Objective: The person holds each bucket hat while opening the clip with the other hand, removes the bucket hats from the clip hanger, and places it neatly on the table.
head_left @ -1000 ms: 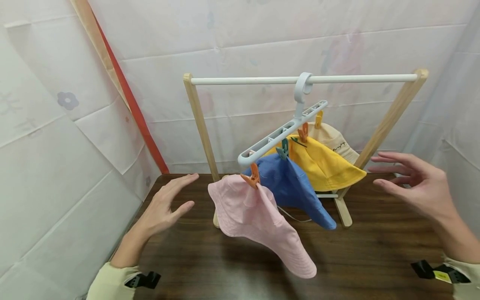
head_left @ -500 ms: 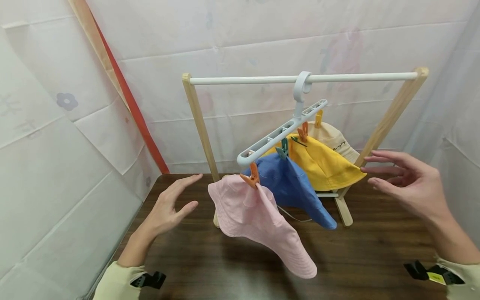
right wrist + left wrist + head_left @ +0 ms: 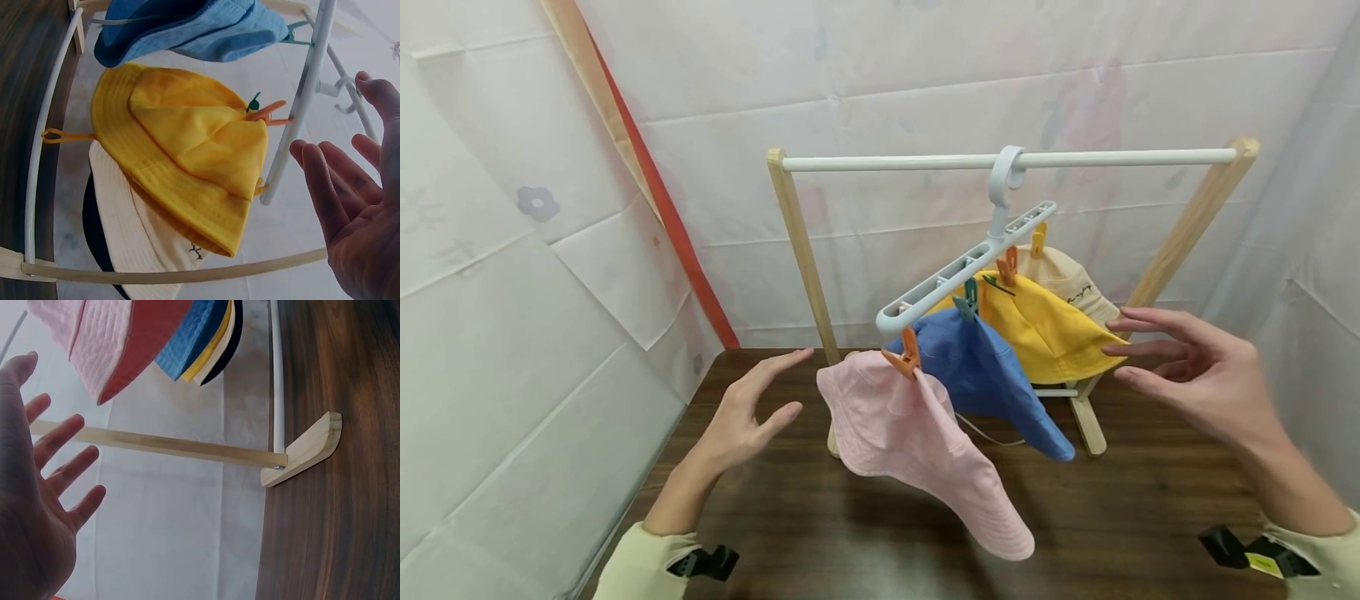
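Several bucket hats hang from a pale grey clip hanger (image 3: 947,275) hooked on a rack's white rail. Nearest is a pink hat (image 3: 910,425), held by an orange clothespin (image 3: 907,354). Behind it come a blue hat (image 3: 977,367) under a green clothespin (image 3: 967,300), a yellow hat (image 3: 181,137), and a cream hat (image 3: 1063,275) with dark script. My left hand (image 3: 737,417) hovers left of the pink hat, fingers spread, touching nothing. My right hand (image 3: 1202,375) is by the yellow hat's brim, fingers relaxed and holding nothing; in the right wrist view it is apart from the hat.
The wooden rack's white rail (image 3: 880,163) runs across the back, with slanted posts (image 3: 805,258) at both ends. A rack foot (image 3: 306,450) rests on the dark wooden table (image 3: 760,517). White printed sheets (image 3: 730,83) enclose the back and sides.
My right hand has moved left toward the yellow hat's brim. My left hand has shifted slightly right, toward the pink hat. The hats and hanger stay in place.
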The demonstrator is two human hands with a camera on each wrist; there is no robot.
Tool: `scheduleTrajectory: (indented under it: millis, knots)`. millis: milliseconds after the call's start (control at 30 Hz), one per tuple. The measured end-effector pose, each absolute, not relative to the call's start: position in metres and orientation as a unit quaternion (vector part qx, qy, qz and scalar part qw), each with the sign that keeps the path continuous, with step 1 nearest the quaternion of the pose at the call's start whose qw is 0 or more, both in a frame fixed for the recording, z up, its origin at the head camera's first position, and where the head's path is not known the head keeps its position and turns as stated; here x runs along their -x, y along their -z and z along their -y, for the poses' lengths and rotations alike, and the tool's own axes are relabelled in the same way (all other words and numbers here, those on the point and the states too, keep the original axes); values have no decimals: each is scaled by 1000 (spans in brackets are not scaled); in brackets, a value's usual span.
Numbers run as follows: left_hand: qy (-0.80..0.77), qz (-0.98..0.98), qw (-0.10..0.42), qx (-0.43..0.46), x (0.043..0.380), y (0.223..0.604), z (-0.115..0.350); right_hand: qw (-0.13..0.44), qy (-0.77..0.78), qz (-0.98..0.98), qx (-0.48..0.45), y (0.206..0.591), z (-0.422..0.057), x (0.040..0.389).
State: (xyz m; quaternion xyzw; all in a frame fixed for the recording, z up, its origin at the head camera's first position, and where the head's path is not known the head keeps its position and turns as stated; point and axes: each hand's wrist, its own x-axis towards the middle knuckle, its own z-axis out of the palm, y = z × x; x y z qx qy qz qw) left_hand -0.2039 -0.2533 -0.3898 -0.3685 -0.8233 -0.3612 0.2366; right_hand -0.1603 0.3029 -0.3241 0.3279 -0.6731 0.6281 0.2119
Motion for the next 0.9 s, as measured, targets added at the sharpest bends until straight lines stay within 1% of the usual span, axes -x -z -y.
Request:
scheduleTrajectory:
  millis: [200, 367, 567, 900]
  knots:
    - [373, 815, 234, 376, 202, 387, 248, 204, -637, 663, -338, 323, -297, 159]
    - [385, 810, 231, 377, 201, 385, 243, 209, -633, 657, -351, 323, -294, 159]
    - [393, 796, 243, 392, 201, 384, 239, 209, -630, 638, -389, 320, -289, 160]
    - [385, 788, 259, 405, 205, 378, 234, 220, -618, 638, -404, 318, -280, 159]
